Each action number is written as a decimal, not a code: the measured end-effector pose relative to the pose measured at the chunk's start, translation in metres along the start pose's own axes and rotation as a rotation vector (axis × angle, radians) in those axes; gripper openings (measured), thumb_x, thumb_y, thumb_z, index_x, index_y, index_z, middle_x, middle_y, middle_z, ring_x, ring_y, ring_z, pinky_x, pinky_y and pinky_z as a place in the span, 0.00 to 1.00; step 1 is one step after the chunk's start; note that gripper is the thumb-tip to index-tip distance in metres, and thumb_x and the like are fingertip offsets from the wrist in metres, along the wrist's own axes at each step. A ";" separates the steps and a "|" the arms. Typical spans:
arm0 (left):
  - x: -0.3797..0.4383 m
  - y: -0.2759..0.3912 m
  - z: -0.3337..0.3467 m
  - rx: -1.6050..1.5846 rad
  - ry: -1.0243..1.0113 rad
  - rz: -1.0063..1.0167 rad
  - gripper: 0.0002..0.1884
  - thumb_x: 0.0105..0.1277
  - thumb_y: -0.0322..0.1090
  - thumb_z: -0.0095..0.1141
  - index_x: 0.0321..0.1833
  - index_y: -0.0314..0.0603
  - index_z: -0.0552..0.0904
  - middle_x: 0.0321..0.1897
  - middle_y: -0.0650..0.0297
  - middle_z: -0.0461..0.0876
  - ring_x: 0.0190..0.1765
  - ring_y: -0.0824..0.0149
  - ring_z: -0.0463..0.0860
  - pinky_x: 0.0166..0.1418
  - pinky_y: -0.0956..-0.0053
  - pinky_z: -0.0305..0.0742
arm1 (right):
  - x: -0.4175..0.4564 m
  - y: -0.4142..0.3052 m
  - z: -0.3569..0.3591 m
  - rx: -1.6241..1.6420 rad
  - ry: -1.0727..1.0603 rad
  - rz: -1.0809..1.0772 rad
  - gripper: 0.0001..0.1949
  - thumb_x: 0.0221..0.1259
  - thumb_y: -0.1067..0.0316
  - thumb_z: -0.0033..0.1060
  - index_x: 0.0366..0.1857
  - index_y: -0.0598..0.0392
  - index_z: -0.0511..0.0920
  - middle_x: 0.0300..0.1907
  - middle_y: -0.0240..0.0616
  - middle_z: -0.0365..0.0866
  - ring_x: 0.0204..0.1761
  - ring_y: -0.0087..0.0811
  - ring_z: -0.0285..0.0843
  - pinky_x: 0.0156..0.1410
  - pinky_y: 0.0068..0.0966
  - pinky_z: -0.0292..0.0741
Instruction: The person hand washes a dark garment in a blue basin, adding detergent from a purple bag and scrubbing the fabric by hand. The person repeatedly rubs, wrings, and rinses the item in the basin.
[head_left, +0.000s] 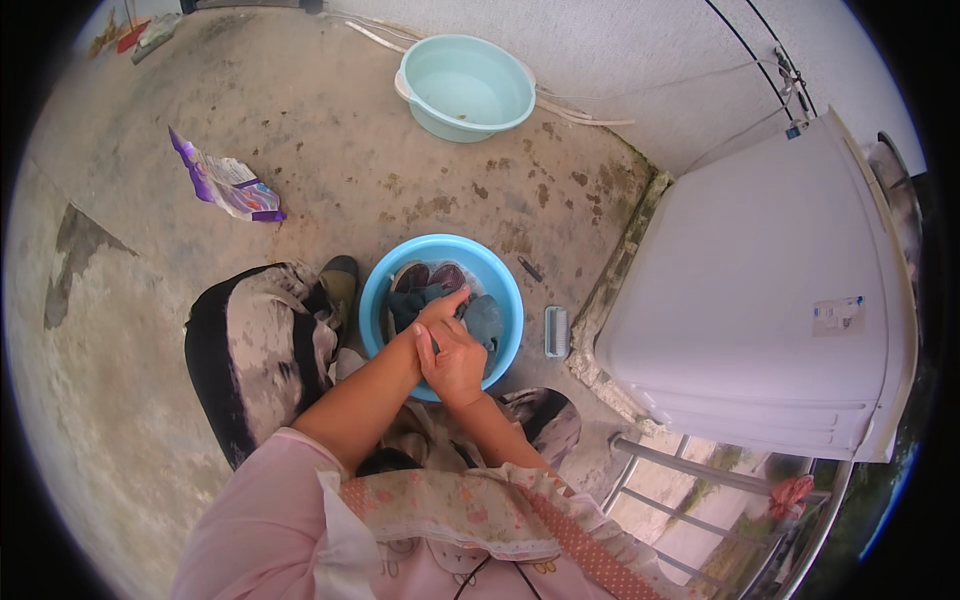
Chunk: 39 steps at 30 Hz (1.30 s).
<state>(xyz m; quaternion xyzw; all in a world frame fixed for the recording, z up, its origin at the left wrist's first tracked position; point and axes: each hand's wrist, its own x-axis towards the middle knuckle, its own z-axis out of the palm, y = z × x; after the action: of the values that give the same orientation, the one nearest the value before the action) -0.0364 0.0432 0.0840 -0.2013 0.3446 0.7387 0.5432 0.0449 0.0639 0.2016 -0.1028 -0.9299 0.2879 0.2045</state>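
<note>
Over a round blue plastic basin (511, 300) my two hands meet. My left hand (444, 306) points up and to the right, with its fingers close together; whether they touch the wet things under them cannot be made out. My right hand (454, 363) is wrapped around my left wrist, its thumb lying across it. In the basin are a pair of dark reddish shoes (448, 276), dark grey-green wet fabric items (484, 321) and some suds. A scrubbing brush (556, 331) lies bristles up on the concrete, right of the basin.
A small dark stick-like object (530, 268) lies near the brush. A pale green basin (469, 82) with water stands by the wall. A purple and white plastic packet (229, 180) lies left. A large white appliance (750, 300) and a metal railing (697, 469) stand right.
</note>
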 end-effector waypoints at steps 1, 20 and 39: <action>-0.004 -0.006 0.014 -0.014 0.075 0.025 0.18 0.66 0.48 0.56 0.49 0.41 0.78 0.41 0.61 0.81 0.43 0.66 0.79 0.48 0.71 0.75 | 0.006 0.008 0.002 -0.026 0.055 0.004 0.07 0.60 0.64 0.58 0.30 0.56 0.79 0.27 0.45 0.79 0.27 0.48 0.77 0.31 0.38 0.74; -0.044 0.001 0.071 -0.078 0.062 -0.043 0.16 0.74 0.43 0.42 0.52 0.38 0.75 0.49 0.56 0.80 0.49 0.58 0.81 0.56 0.57 0.76 | 0.025 0.132 -0.019 -0.181 -0.043 0.435 0.18 0.67 0.52 0.49 0.31 0.57 0.76 0.29 0.50 0.81 0.31 0.53 0.79 0.37 0.45 0.76; -0.056 0.041 0.033 -0.006 0.246 0.110 0.34 0.65 0.63 0.49 0.62 0.42 0.71 0.59 0.55 0.74 0.57 0.53 0.76 0.65 0.47 0.66 | -0.035 0.101 -0.050 1.211 0.221 0.847 0.15 0.63 0.76 0.51 0.54 0.61 0.74 0.41 0.36 0.81 0.40 0.25 0.79 0.46 0.24 0.77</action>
<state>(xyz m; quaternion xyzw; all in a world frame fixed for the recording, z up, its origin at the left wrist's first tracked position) -0.0542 0.0223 0.1561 -0.2727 0.4168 0.7382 0.4550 0.1057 0.1603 0.1698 -0.3500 -0.4632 0.7919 0.1893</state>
